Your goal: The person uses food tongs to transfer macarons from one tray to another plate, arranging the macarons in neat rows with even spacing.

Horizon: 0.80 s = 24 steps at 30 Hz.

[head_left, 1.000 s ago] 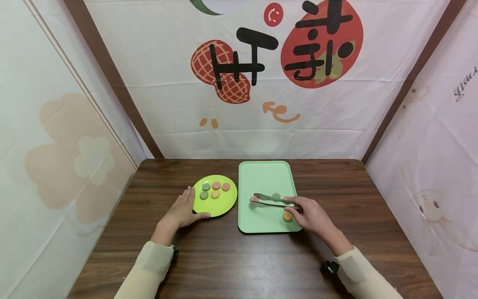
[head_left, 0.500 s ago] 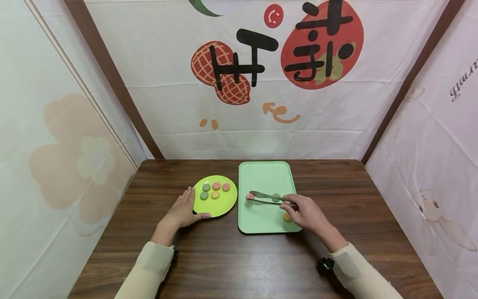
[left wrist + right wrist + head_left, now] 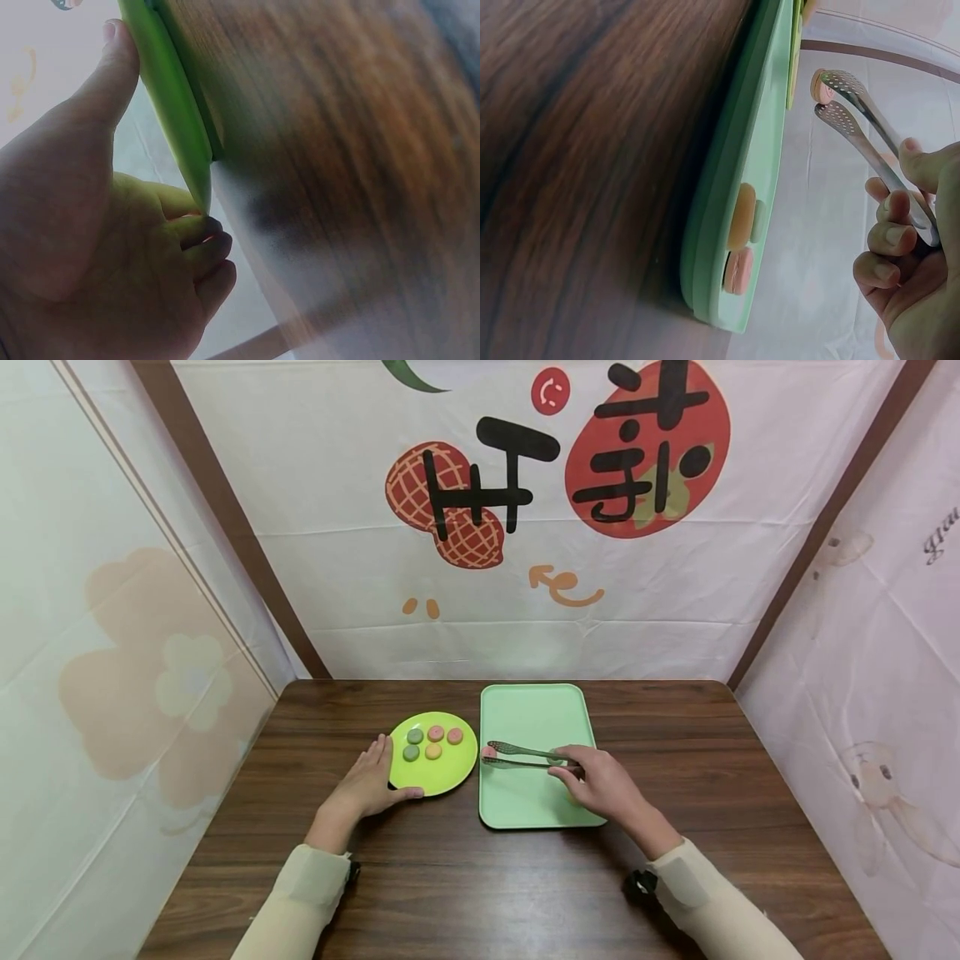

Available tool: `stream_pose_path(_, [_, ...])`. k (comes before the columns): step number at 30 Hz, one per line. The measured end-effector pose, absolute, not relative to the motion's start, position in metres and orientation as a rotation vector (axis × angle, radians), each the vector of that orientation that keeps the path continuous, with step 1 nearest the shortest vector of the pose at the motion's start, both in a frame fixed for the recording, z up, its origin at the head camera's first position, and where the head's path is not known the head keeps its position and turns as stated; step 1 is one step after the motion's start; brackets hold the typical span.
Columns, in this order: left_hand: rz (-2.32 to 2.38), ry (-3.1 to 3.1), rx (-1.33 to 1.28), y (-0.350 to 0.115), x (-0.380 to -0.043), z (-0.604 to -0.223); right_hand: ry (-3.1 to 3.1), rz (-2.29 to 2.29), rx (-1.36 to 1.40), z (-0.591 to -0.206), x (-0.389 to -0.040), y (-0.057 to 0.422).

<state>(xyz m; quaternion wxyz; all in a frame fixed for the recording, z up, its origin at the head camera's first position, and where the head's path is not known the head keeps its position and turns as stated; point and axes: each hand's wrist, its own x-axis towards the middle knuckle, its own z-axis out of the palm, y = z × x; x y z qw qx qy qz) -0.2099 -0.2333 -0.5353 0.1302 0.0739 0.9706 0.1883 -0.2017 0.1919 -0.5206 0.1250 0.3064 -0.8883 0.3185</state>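
Observation:
My right hand (image 3: 603, 783) grips metal tongs (image 3: 528, 753) above the pale green tray (image 3: 525, 810). Between the tongs' perforated tips is a pink macaron (image 3: 822, 87), held up off the tray near its left edge. At the left, my left hand (image 3: 365, 783) touches the rim of the lime-green plate (image 3: 442, 779), thumb and fingers spread along it. On the plate lie several macarons: two green, two pink (image 3: 436, 733) and one yellow (image 3: 433, 751). The right wrist view shows a yellow macaron (image 3: 742, 217), a pink macaron (image 3: 738, 271) and part of a green macaron (image 3: 759, 221) still on the tray.
Plate and tray stand side by side on a dark wooden table (image 3: 495, 893), nearly touching. A printed white cloth (image 3: 360, 568) hangs behind the table, with more cloth on both sides.
My right hand has moved left with the tongs, carrying the pink macaron from mid-tray to the tray's left edge. The left hand and the plate have stayed in place.

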Motion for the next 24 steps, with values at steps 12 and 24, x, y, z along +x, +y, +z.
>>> stream_pose_path(12, [0.554,2.814,0.208,-0.233,-0.210,-0.534,-2.591,0.896,0.920,-0.518,-0.209,0.178])
stream_pose_path(24, [0.561,2.819,0.199,-0.232,-0.208,-0.535,-2.598,0.858,0.944,-0.515,-0.218,0.161])
